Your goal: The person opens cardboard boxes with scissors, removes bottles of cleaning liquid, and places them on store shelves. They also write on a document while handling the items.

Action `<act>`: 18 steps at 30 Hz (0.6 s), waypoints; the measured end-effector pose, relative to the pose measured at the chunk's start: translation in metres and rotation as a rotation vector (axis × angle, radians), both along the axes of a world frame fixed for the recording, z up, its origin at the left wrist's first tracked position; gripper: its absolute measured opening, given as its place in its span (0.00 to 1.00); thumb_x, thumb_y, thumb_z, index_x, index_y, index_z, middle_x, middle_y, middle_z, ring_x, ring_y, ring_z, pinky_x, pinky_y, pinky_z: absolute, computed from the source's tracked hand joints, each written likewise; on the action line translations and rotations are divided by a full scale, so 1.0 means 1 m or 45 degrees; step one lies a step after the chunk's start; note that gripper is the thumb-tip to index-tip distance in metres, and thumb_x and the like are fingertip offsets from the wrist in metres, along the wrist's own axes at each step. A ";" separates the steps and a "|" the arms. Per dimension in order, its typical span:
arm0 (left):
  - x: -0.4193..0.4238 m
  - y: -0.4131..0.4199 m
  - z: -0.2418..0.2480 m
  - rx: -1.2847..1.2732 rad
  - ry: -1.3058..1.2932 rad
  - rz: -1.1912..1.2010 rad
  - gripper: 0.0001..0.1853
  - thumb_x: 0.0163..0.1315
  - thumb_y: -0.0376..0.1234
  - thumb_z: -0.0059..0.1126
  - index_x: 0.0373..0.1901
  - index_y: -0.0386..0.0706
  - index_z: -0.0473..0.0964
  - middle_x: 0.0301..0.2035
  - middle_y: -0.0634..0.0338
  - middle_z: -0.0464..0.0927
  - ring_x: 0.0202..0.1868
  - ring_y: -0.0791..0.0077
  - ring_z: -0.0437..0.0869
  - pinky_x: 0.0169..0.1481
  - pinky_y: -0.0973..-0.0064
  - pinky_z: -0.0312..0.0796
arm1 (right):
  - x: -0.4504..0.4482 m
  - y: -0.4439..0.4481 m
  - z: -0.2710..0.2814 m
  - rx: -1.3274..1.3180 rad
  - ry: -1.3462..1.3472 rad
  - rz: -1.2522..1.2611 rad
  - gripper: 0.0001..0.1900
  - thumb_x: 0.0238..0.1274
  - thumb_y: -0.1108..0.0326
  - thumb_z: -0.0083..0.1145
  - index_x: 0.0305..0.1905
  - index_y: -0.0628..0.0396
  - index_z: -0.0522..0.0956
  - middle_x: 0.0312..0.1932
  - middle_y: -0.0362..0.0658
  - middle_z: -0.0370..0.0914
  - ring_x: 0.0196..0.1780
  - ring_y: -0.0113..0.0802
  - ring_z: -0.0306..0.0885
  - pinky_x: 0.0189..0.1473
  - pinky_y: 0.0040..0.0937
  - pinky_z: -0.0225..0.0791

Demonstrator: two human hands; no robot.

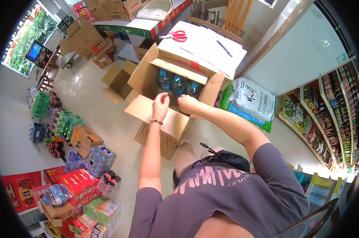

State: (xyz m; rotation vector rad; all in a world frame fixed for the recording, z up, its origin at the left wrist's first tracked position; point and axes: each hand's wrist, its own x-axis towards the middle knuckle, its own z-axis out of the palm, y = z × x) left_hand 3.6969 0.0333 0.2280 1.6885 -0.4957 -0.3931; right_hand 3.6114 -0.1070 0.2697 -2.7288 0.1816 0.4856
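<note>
An open cardboard carton stands before me with its flaps folded out. Inside, against its far side, several clear bottles with blue parts stand in a row. My left hand is over the near flap, its fingers bent towards the carton's opening; a beaded bracelet circles that wrist. Close by on the right, my right hand is curled over the opening, just in front of the bottles. Whether either hand pinches something small is not visible.
Behind the carton, red-handled scissors and a black pen lie on a white-topped box. White and green sacks lie right. An open empty carton stands left. Packed drinks line the left wall; stocked shelves run right.
</note>
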 end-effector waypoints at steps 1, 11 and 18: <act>0.010 -0.014 -0.014 0.045 -0.028 -0.009 0.11 0.61 0.28 0.54 0.44 0.35 0.76 0.37 0.55 0.81 0.39 0.74 0.82 0.46 0.76 0.75 | 0.013 -0.001 -0.017 -0.098 0.029 -0.309 0.18 0.55 0.69 0.50 0.50 0.65 0.73 0.55 0.61 0.69 0.52 0.52 0.75 0.52 0.45 0.71; 0.083 -0.100 -0.071 0.515 -0.002 -0.074 0.33 0.51 0.42 0.62 0.56 0.33 0.69 0.52 0.38 0.72 0.56 0.47 0.72 0.62 0.63 0.65 | 0.080 -0.100 -0.150 0.025 0.292 -0.836 0.27 0.62 0.61 0.44 0.63 0.63 0.63 0.69 0.53 0.56 0.66 0.48 0.64 0.62 0.42 0.64; 0.112 -0.153 -0.131 0.684 -0.465 -0.371 0.34 0.60 0.53 0.47 0.64 0.45 0.63 0.65 0.46 0.58 0.68 0.51 0.56 0.71 0.60 0.51 | 0.081 -0.102 -0.144 0.195 0.348 -0.843 0.25 0.59 0.60 0.47 0.59 0.63 0.66 0.64 0.56 0.61 0.61 0.49 0.67 0.60 0.42 0.65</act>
